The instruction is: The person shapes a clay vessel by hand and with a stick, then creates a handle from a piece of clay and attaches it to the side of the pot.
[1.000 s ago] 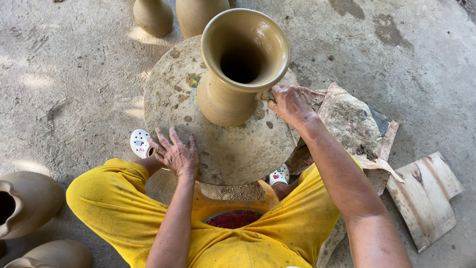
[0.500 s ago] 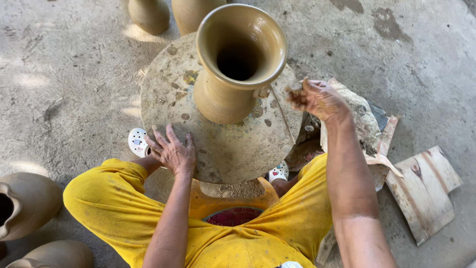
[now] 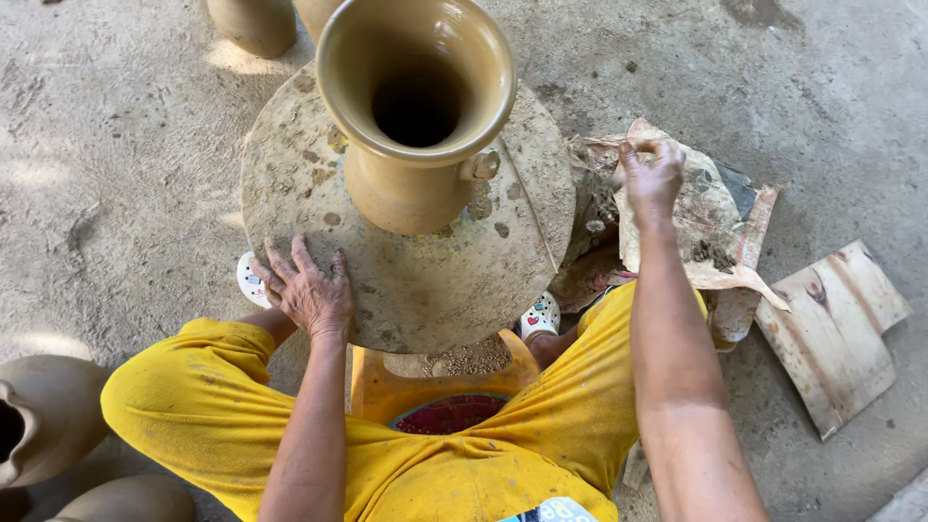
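A second ago the right hand [image 3: 650, 179] lay against the foot of the clay vase [image 3: 416, 116]; now it has swung out to three o'clock, its fingertips pinched together over the crumpled, clay-smeared paper [image 3: 696, 208] on the ground, though whether they hold a bit of clay cannot be told. The left hand [image 3: 307, 290] has stayed where it was, spread flat with fingers apart on the round turntable [image 3: 435, 280] at about seven o'clock of the vase. The vase stands upright near the middle of the disc, mouth wide open, with a small lug [image 3: 480, 165] showing on its shoulder at four o'clock; the move looks like a pause from touching the pot to fetch material. The disc rests over an orange stool [image 3: 387, 387] between yellow-trousered knees [image 3: 193, 406]. Around lies a rough concrete floor [image 3: 116, 145]; more unfired pots [image 3: 253, 21] stand at twelve o'clock and at eight o'clock [image 3: 39, 425], and a wooden board [image 3: 836, 333] lies at four o'clock.
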